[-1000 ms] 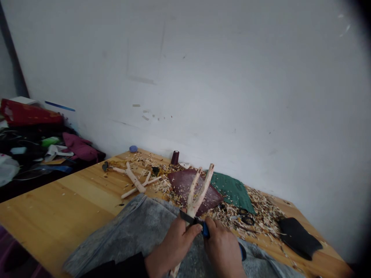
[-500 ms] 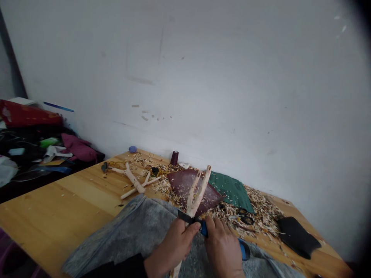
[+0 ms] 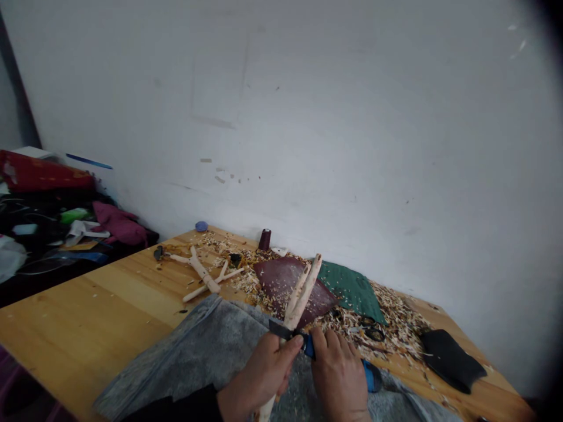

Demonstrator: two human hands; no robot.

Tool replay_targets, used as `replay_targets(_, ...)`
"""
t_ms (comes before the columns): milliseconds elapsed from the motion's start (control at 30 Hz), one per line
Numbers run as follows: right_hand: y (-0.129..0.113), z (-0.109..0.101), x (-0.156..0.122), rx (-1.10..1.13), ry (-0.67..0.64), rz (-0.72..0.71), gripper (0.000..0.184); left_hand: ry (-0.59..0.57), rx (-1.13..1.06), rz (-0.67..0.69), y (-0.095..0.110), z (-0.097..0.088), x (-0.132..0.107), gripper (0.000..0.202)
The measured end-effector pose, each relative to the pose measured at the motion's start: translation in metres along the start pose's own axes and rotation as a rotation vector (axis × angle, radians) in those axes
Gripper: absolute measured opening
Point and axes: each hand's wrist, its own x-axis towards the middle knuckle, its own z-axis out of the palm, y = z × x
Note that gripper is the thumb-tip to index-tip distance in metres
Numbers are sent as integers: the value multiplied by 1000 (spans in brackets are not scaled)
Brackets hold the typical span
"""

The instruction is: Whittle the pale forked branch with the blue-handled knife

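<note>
My left hand [image 3: 259, 378] is closed round the stem of a pale, peeled forked stick [image 3: 301, 293], thumb pressed against a knife's dark blade. The fork's two prongs point up and away, nearly overlapping. My right hand [image 3: 339, 378] grips the blue-handled knife [image 3: 308, 344], its blade laid across the stick just below the fork. Both hands work over a grey cloth [image 3: 206, 357] at the near edge of the wooden table [image 3: 88, 310].
Wood shavings [image 3: 396, 319] litter the table's far side, around maroon [image 3: 281, 278] and green [image 3: 352, 287] sheets, black scissors [image 3: 372, 333], a black pouch [image 3: 453, 360], a thread spool [image 3: 264, 239] and other peeled forked sticks [image 3: 204, 276]. Cluttered clothes and bags [image 3: 57, 217] lie at left.
The forked stick has been turned in my left hand, so its two prongs now nearly overlap. The knife stays across the stem; more of its blue handle end shows.
</note>
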Motion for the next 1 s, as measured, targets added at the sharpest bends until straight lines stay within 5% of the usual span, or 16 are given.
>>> replay_targets(467, -1, 6, -2, 12, -9, 73, 25, -13, -73, 34, 2, 1, 4, 50)
replay_targets(633, 17, 11, 6, 281, -38, 363, 20, -86, -126, 156, -1, -4, 5, 44)
replay_targets(733, 26, 12, 11, 472, -24, 467, 36, -46, -145, 110, 0, -5, 5, 46)
replay_targets(867, 21, 15, 10, 737, -16, 397, 47, -27, -191, 39, 4, -3, 4, 50)
replay_targets(1000, 10, 19, 5, 740, -61, 262, 41, -38, -210, 35, 10, -3, 2, 35)
